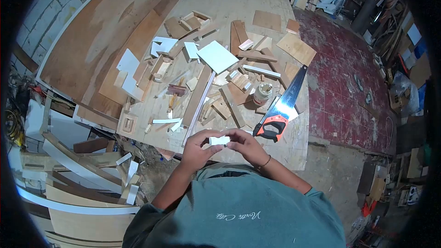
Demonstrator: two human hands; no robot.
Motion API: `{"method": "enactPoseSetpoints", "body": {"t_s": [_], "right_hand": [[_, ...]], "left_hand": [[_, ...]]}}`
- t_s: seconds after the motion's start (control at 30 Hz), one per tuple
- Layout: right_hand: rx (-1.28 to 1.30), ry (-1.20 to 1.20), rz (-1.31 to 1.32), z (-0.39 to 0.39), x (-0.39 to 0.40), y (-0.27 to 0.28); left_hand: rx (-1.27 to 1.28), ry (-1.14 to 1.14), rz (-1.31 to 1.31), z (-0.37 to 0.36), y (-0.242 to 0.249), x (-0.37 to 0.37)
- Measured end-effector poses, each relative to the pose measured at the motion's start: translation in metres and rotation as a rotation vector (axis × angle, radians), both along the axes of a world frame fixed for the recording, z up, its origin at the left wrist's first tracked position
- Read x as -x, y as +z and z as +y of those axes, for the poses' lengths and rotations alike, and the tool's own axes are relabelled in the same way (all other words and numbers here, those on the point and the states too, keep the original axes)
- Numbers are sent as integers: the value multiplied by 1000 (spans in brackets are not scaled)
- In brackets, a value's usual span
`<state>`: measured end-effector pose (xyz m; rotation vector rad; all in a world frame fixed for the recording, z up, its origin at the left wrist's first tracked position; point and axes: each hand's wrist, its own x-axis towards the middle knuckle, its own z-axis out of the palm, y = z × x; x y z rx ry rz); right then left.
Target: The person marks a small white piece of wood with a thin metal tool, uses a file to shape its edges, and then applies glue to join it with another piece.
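Nearer than the saw and left of its handle, the white piece is held between both hands. The left hand and right hand pinch its opposite ends, thumbs near, fingers curled, little gap beyond its thickness; light, even pressure should best keep it steady. The forearms converge inward, wrists bent towards each other. Just left of the saw's blade stands a jar; farther off, left of its tip, lies a white board.

The left grip and right grip partly hide the white piece; the jar label is unreadable
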<state>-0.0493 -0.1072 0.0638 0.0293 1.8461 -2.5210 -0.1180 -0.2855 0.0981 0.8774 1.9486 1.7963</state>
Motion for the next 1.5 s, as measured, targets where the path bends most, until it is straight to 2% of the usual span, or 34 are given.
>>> {"method": "enactPoseSetpoints", "body": {"t_s": [0.07,0.13,0.17,0.23,0.27,0.33,0.37,0.43,0.53,0.6,0.7,0.77,0.83,0.9,0.93,1.07,1.13,1.2,1.27,1.33,1.37,1.43,1.5], "right_hand": [[1,-23,-2,1,-3,1],[-27,126,-27,5,-4,1],[-28,127,-26,3,-5,0],[85,41,3,-1,-7,-2],[83,45,4,-1,-9,-3],[-134,-5,32,-3,-12,-2],[-135,-3,29,-3,-14,-1],[-396,-12,98,-5,-16,8],[-456,54,64,-8,-23,11],[-474,72,1,-8,-27,7],[-621,101,81,-9,-34,5],[-546,87,35,-10,-38,-3],[-472,76,-5,-11,-42,-9],[-334,43,-144,-10,-46,-11],[-336,44,-142,-10,-47,-10],[-350,75,-46,-4,-49,-15],[-368,93,21,3,-44,-31],[-429,-61,80,12,-38,-54],[-633,-221,-28,26,-28,-92],[-899,-274,-43,43,-18,-145],[-898,-278,-41,45,-15,-156],[-1235,-296,-84,47,-8,-169],[-1289,-240,-148,47,-5,-181]], "left_hand": [[68,-6,-18,-2,0,-1],[157,-32,99,-3,4,-3],[156,-31,100,1,4,-7],[-16,181,-110,10,1,-20],[-18,184,-109,10,-1,-24],[-109,171,-349,9,-8,-28],[-110,172,-352,9,-10,-29],[-49,207,-298,7,-12,-29],[40,232,-176,4,-28,-28],[17,256,-184,3,-35,-31],[1,276,-233,-2,-43,-31],[8,274,-271,-2,-45,-34],[-71,293,-440,4,-35,-39],[-57,232,-447,8,-32,-45],[-39,169,-455,9,-31,-48],[69,152,-355,12,-38,-53],[-95,234,-472,11,-42,-48],[-110,267,-429,7,-39,-43],[-380,370,-610,3,-37,-39],[-364,450,-610,-2,-35,-36],[-385,460,-666,-10,-35,-35],[-376,510,-706,-12,-28,-35],[-391,487,-721,-19,-30,-37]]}}
